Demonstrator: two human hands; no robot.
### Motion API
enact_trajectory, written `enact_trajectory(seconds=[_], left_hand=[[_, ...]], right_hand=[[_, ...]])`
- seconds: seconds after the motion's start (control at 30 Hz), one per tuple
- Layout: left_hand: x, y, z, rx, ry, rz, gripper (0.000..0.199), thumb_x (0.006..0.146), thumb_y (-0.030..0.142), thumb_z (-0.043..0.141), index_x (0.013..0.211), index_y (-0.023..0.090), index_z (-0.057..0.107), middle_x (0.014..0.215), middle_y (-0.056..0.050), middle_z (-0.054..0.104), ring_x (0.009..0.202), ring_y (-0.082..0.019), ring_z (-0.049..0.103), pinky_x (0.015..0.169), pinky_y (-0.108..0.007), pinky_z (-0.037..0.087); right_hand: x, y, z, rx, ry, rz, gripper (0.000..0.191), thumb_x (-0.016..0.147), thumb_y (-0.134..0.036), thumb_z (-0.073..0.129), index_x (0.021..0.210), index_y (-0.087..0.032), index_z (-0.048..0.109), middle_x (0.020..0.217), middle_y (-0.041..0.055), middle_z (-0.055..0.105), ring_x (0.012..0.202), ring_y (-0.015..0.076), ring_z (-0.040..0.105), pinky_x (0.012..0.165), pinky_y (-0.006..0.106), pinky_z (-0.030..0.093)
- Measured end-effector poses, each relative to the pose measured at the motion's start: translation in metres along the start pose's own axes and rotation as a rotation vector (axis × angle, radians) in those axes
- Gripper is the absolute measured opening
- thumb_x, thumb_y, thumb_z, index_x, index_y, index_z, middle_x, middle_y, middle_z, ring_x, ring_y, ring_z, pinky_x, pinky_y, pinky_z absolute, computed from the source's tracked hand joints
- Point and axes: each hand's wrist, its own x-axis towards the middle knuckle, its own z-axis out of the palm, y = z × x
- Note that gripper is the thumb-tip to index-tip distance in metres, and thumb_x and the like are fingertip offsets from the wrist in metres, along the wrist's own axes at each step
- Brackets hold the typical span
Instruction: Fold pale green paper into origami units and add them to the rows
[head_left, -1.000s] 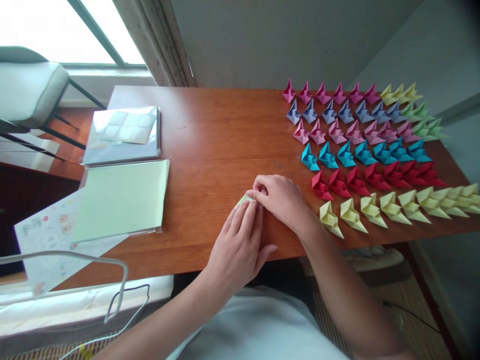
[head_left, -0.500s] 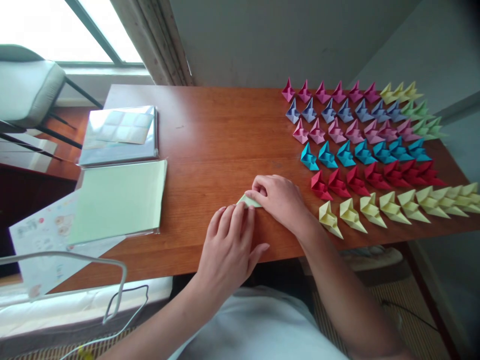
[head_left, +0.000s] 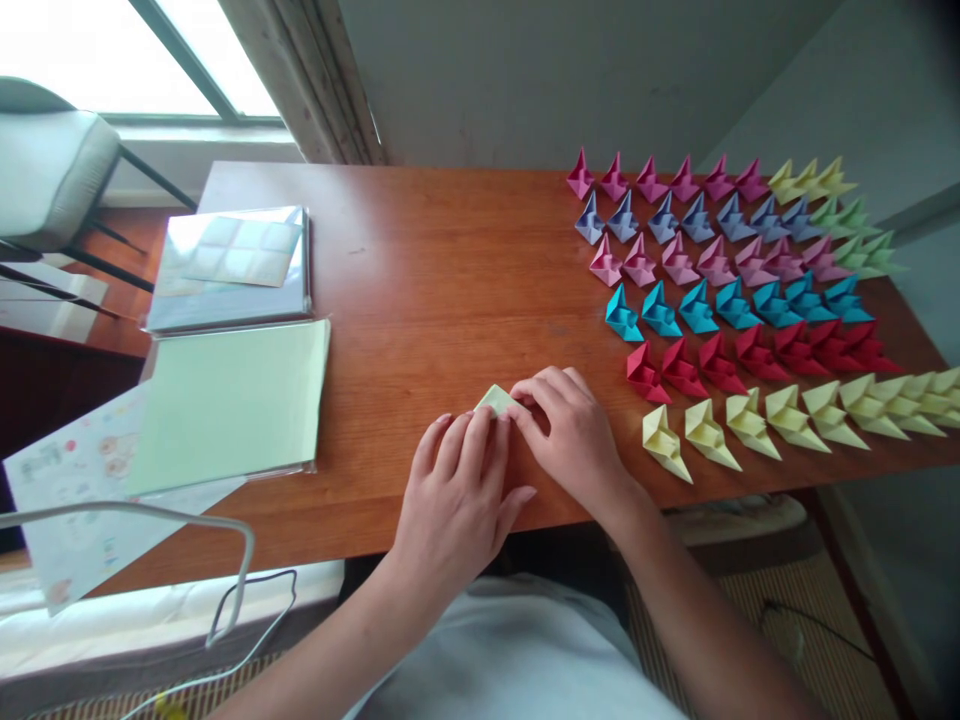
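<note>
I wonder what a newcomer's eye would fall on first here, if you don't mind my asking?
Most likely the bright rows of folded-paper figures on the right of the wooden table. Next, perhaps, the left hand and right hand at a small pale paper, near the front edge. The pale green pack on the left might follow.

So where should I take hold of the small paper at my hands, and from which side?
Probably pinch the small paper by its far corner, coming from the far side: that corner points away from you and lies uncovered, while your left hand covers the near part and your right hand is at the right edge.
</note>
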Motion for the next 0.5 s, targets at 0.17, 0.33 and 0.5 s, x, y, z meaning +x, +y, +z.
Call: enact_trajectory(seconds=[0.17, 0.33, 0.5], left_hand=[[0.000, -0.006, -0.003, 0.004, 0.011, 0.029, 0.055, 0.100, 0.040, 0.049, 0.141, 0.004, 0.054, 0.144, -0.018, 0.059, 0.128, -0.032, 0.055, 0.116, -0.050, 0.031], [-0.003, -0.015, -0.007, 0.002, -0.001, 0.048, 0.051, 0.101, 0.037, 0.047, 0.140, 0.004, 0.055, 0.148, -0.013, 0.056, 0.129, -0.030, 0.055, 0.116, -0.047, 0.030], [-0.013, -0.022, -0.011, 0.037, 0.035, 0.017, 0.047, 0.101, 0.033, 0.048, 0.139, 0.007, 0.056, 0.151, -0.011, 0.053, 0.130, -0.031, 0.055, 0.111, -0.048, 0.032]], right_hand=[[0.002, 0.000, 0.002, 0.012, -0.007, -0.006, 0.006, 0.097, -0.021, 0.058, 0.091, -0.021, 0.061, 0.092, 0.0045, 0.065, 0.090, 0.0228, 0.054, 0.085, 0.035, 0.044], [0.004, 0.002, 0.002, 0.033, -0.002, -0.007, 0.006, 0.095, -0.019, 0.062, 0.090, -0.021, 0.060, 0.091, 0.0044, 0.065, 0.089, 0.0235, 0.055, 0.083, 0.035, 0.044], [0.004, 0.001, 0.002, 0.039, -0.011, -0.001, 0.006, 0.095, -0.019, 0.062, 0.090, -0.020, 0.060, 0.091, 0.0049, 0.065, 0.088, 0.0236, 0.055, 0.083, 0.036, 0.045]])
